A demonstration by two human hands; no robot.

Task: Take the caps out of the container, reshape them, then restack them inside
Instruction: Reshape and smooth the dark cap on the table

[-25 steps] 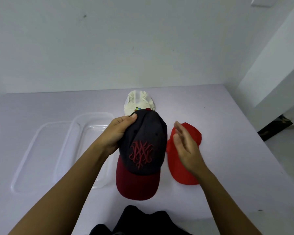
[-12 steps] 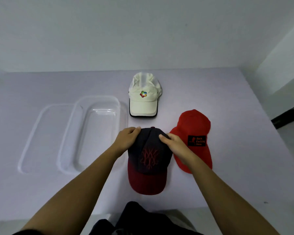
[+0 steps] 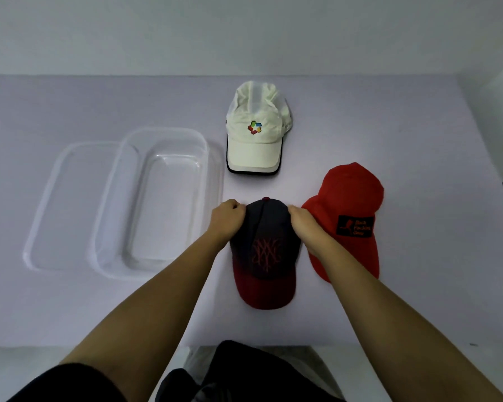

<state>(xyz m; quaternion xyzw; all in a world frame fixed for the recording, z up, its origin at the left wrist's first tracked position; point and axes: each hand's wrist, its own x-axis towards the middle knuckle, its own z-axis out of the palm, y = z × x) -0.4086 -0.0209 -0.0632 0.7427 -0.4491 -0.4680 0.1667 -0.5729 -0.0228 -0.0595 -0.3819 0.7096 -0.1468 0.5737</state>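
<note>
A dark navy cap (image 3: 266, 248) with a maroon brim and red embroidered logo lies on the table in front of me. My left hand (image 3: 226, 219) grips the left side of its crown, and my right hand (image 3: 305, 224) grips the right side. A red cap (image 3: 352, 198) with a black patch lies just to its right. Farther back sits a cream cap (image 3: 256, 132) with a coloured logo. The clear plastic container (image 3: 206, 158) stands on the left with nothing in it.
A clear lid (image 3: 58, 204) lies flat against the container's left side. The table (image 3: 418, 285) is pale lilac, with its front edge close to my body and a white wall behind it.
The navy cap came down from being held up onto the table. My right hand, open before, now grips its crown. Both hands have slid further round the crown's sides.
</note>
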